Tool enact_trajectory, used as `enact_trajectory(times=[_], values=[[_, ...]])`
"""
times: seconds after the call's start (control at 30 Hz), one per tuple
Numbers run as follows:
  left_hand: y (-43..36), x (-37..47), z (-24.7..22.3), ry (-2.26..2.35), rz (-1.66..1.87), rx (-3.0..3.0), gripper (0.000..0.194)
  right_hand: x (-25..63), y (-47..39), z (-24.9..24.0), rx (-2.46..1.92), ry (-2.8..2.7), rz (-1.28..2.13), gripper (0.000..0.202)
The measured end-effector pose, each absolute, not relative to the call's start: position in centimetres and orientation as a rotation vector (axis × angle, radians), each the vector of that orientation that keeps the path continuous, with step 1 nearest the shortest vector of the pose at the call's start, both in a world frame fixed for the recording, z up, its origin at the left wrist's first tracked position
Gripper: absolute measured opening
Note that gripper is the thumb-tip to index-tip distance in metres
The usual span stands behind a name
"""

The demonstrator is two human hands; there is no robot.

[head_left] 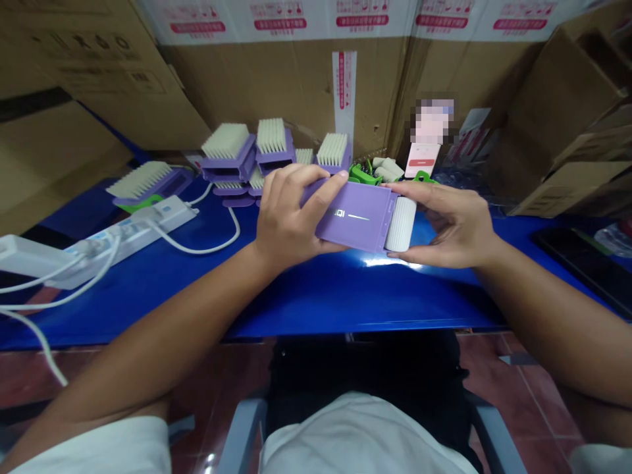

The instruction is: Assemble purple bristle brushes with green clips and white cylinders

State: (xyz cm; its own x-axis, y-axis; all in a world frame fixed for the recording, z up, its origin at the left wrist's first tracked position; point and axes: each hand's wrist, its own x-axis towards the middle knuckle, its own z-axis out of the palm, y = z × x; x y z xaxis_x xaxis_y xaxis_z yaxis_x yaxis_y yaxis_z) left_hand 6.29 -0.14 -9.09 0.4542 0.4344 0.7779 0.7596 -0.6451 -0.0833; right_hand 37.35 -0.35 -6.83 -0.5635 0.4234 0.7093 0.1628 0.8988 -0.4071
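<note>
Above the blue table, both hands hold a flat purple plastic case (358, 214) with pale printed lettering on its face. A white ribbed piece (401, 225) sticks out of its right end. My left hand (291, 210) is wrapped round the left end, with the thumb and fingers over the top. The right end is pinched by my right hand (451, 220), fingers at the upper edge and thumb at the lower edge, by the white piece. Behind stand several purple brushes with cream bristles, among them a stacked brush (230, 151) and a brush (333, 155) just beyond the left hand.
A white power strip (123, 240) with cables lies on the left, near another brush (143, 184). Green plastic parts (364, 174) and a lit phone (423, 155) stand behind the hands. Cardboard boxes (276, 85) line the back. A dark device (587, 266) lies at right.
</note>
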Motion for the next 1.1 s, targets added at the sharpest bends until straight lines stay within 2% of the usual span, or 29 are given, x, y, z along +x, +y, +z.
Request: enact_trajectory(times=[0.33,0.57,0.67,0.87,1.1], values=[[0.09,6.19,-9.3,-0.897,-1.095,-2.243,0.1,37.44,-0.33,-6.89,-0.405,-2.162,0.366,0.099],[-0.31,6.53,-8.91,-1.041,-1.067,-2.317,0.101,37.45,-0.29,-7.02,-0.473,-2.163,0.453,0.096],[-0.18,6.57,-8.87,-1.076,-1.056,-2.316,0.098,37.47,0.01,-7.21,-0.446,-2.162,0.472,0.099],[0.02,6.54,-8.99,-1.067,-1.049,-2.323,0.104,37.47,0.41,-7.29,-0.357,-2.164,0.43,0.107],[-0.46,6.62,-8.61,-1.09,-1.037,-2.338,0.103,37.52,-0.43,-7.08,-0.542,-2.113,0.597,0.094]])
